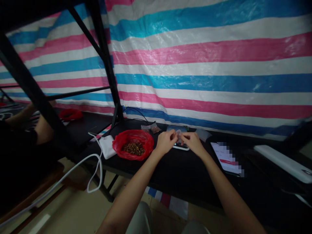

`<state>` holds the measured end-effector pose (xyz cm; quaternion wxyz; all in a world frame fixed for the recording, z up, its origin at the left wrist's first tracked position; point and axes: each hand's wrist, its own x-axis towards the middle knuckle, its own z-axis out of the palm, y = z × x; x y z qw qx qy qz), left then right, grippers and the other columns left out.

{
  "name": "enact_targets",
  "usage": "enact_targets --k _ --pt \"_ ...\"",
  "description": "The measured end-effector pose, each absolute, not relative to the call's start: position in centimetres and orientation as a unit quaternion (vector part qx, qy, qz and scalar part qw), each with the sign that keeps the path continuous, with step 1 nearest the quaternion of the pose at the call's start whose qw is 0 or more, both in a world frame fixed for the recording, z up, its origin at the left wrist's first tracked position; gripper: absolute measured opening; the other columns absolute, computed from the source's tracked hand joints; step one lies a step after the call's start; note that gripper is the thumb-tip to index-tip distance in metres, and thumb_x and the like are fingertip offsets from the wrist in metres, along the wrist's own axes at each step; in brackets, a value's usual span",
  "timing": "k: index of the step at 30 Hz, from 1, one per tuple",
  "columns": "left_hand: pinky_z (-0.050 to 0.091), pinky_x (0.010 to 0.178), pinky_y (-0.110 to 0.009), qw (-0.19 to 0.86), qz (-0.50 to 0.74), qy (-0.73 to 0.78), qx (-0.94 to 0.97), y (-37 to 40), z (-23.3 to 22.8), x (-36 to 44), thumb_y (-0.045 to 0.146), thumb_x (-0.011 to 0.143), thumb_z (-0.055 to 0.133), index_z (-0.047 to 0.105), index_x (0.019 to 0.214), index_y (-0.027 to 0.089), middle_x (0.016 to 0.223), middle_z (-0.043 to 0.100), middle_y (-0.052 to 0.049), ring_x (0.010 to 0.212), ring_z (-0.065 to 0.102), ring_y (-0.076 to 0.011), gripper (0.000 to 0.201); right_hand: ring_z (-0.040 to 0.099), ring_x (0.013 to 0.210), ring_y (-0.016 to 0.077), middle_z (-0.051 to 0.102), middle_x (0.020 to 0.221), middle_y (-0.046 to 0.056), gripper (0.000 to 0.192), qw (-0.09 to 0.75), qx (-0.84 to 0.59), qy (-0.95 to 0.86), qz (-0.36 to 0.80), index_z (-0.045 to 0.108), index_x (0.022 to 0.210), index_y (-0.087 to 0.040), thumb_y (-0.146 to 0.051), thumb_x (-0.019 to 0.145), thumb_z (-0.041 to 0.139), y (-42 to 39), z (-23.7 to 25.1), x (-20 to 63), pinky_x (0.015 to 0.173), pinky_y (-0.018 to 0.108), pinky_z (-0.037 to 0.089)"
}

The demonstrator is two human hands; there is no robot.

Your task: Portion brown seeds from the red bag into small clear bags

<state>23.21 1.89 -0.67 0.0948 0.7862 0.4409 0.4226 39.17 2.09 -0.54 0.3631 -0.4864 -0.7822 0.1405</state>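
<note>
With my left hand (166, 142) and right hand (194, 142) I pinch a small clear bag (179, 133) over what may be a scale (181, 148); the dim light blurs it. Left of my hands, a red bag (118, 144) of brown bits (134, 148) sits on the black surface (175, 174); a phone (224, 156) lies right.

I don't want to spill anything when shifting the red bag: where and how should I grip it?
Pinch the red bag by its crumpled rim on the right, from above: the left hand is nearest there, and a white device crowds the left side. The mouth gapes and brown pieces lie low inside, so the raised rim seems the safest hold.
</note>
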Motion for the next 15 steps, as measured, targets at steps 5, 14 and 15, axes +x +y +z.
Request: enact_targets --k 5,14,15 --pt "0.03 0.056 -0.023 0.056 0.377 0.494 0.781 1.2 1.5 20.3 0.033 0.084 0.045 0.057 0.069 0.019 0.061 0.055 -0.001 0.059 0.051 -0.0147 0.023 0.047 0.045 0.0131 0.05 0.042 -0.001 0.039 0.338 -0.473 -0.8 0.152 0.052 0.048 -0.019 -0.036 0.081 0.042 2.5 1.5 36.9 0.05 0.024 0.03" --pt "0.034 0.062 -0.024 0.07 0.36 0.519 0.772 0.4 4.9 14.4 0.038 0.089 0.035 0.059 0.088 0.021 0.07 0.061 -0.003 0.07 0.057 -0.0194 0.029 0.047 0.052 0.0129 0.051 0.05 0.0 0.033 0.28 -0.459 -0.841 0.064 0.053 0.049 -0.017 -0.029 0.078 0.042 3.3 7.0 30.0 0.05 0.024 0.023" --pt "0.034 0.062 -0.024 0.065 0.363 0.526 0.766 0.4 5.2 13.7 0.038 0.089 0.034 0.06 0.086 0.021 0.071 0.061 -0.004 0.07 0.057 -0.0196 0.031 0.048 0.053 0.0133 0.053 0.052 0.001 0.033 0.272 -0.458 -0.845 0.053 0.054 0.051 -0.017 -0.029 0.079 0.042 3.5 7.3 29.2 0.05 0.024 0.023"
